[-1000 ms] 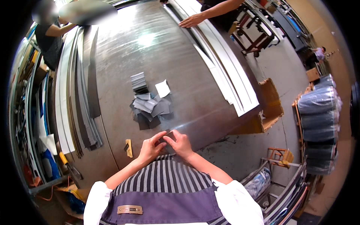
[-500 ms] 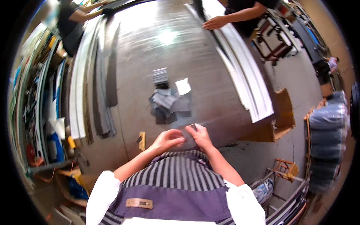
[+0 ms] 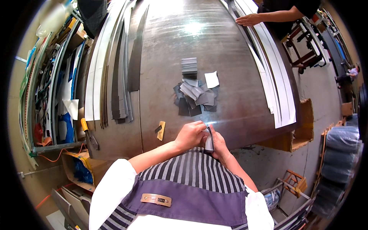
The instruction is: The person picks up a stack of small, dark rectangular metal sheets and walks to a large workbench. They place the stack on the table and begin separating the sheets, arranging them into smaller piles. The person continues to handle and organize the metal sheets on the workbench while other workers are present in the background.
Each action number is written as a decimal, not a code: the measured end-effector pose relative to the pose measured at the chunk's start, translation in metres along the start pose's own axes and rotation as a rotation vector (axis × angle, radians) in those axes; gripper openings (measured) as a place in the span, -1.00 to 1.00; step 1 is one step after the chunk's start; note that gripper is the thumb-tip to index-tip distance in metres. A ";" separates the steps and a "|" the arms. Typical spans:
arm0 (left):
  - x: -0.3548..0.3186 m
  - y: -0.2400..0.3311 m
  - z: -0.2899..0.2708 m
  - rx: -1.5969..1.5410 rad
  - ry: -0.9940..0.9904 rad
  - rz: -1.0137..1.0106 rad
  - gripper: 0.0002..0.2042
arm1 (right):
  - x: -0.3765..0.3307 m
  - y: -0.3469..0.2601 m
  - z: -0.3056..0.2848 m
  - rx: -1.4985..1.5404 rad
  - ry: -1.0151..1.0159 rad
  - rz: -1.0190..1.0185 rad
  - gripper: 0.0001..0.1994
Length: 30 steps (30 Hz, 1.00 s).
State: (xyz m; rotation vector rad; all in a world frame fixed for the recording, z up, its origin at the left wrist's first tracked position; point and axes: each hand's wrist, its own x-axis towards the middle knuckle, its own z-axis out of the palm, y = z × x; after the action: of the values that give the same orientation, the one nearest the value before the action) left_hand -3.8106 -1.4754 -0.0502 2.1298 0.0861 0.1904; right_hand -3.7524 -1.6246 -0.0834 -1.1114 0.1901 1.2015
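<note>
Close to the near edge of the table, my right hand (image 3: 219, 145) grips a bent grey swatch (image 3: 209, 143), its pale face turned toward me. My left hand (image 3: 191, 135) is closed at the swatch's upper left edge, thumb and fingers pinched together; whether it holds a separate piece is hidden. Just beyond my hands lies a loose pile of grey and black swatches (image 3: 193, 94), overlapping at odd angles. Behind that pile stands a neat stack of grey swatches (image 3: 189, 68). A white paper square (image 3: 211, 79) rests to the right of them.
Long grey and brown strips (image 3: 122, 76) lie along the table's left side, white strips (image 3: 281, 92) along its right. A yellow-handled tool (image 3: 85, 125) and a yellowish piece (image 3: 161, 130) lie near left. Another person's hand (image 3: 248, 20) touches the far right strips. A cardboard box (image 3: 303, 130) stands right.
My view has shifted, so the table appears farther right. My hands have come together on the swatch, now bent with its pale face showing.
</note>
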 end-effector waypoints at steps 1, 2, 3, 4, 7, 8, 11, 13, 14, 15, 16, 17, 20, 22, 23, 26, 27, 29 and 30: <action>0.000 -0.001 0.002 0.012 0.011 0.007 -0.85 | 0.001 0.000 -0.003 -0.054 0.032 -0.009 -0.50; 0.000 -0.003 0.002 0.026 0.026 0.016 -0.84 | 0.003 -0.001 -0.006 -0.110 0.062 -0.022 -0.50; 0.000 -0.010 0.004 0.045 0.035 0.049 -0.89 | 0.004 -0.001 -0.007 -0.122 0.040 -0.061 -0.49; 0.000 -0.014 0.003 -0.101 -0.002 -0.113 -0.90 | 0.005 -0.002 -0.006 -0.121 0.023 -0.111 -0.50; 0.000 -0.031 -0.010 -0.410 -0.078 -0.502 -0.83 | 0.016 0.003 -0.024 -0.269 0.052 -0.300 -0.52; -0.001 -0.039 -0.014 -0.332 -0.008 -0.485 -0.75 | 0.018 0.001 -0.030 -0.399 0.123 -0.403 -0.58; -0.013 -0.068 -0.007 0.152 0.291 -0.322 -0.64 | 0.014 -0.012 -0.043 -1.409 0.582 -0.664 -0.62; -0.014 -0.062 -0.011 0.072 0.169 -0.293 -0.66 | 0.023 -0.009 -0.065 -1.823 0.696 -0.442 -0.68; -0.016 -0.059 -0.012 0.035 0.112 -0.280 -0.66 | 0.033 -0.002 -0.084 -1.938 0.730 -0.373 -0.70; -0.017 -0.058 -0.009 0.015 0.034 -0.251 -0.72 | 0.035 -0.008 -0.088 -1.957 0.742 -0.381 -0.71; -0.017 -0.054 -0.008 -0.058 -0.034 -0.277 -0.76 | 0.038 -0.014 -0.090 -1.975 0.755 -0.389 -0.71; -0.016 -0.049 -0.005 -0.129 -0.099 -0.353 -0.77 | 0.038 -0.020 -0.085 -1.997 0.763 -0.391 -0.71; -0.010 -0.027 -0.003 -0.512 -0.235 -0.518 -0.70 | 0.025 -0.028 -0.059 -1.301 0.519 -0.636 -0.71; -0.004 -0.016 0.001 -0.922 -0.254 -0.592 -0.68 | 0.013 -0.028 -0.015 -0.319 0.159 -0.348 -0.65; 0.001 -0.007 0.000 -1.088 -0.252 -0.650 -0.70 | 0.009 -0.026 -0.007 -0.232 0.064 -0.270 -0.62; 0.006 0.000 -0.005 -1.174 -0.343 -0.668 -0.75 | -0.008 -0.030 0.010 -0.113 -0.048 -0.097 -0.56; 0.006 0.002 -0.007 -1.159 -0.350 -0.680 -0.77 | -0.012 -0.032 0.012 -0.097 -0.057 -0.049 -0.55; 0.006 0.005 -0.007 -1.175 -0.338 -0.703 -0.80 | -0.013 -0.031 0.011 -0.072 -0.034 0.018 -0.52; 0.005 0.006 -0.007 -1.183 -0.333 -0.714 -0.81 | -0.014 -0.031 0.010 -0.060 -0.022 0.051 -0.51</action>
State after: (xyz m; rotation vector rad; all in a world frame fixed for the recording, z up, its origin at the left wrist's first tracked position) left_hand -3.8070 -1.4724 -0.0412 0.8395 0.4120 -0.4442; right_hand -3.7376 -1.6237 -0.0514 -1.1509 0.1670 1.2717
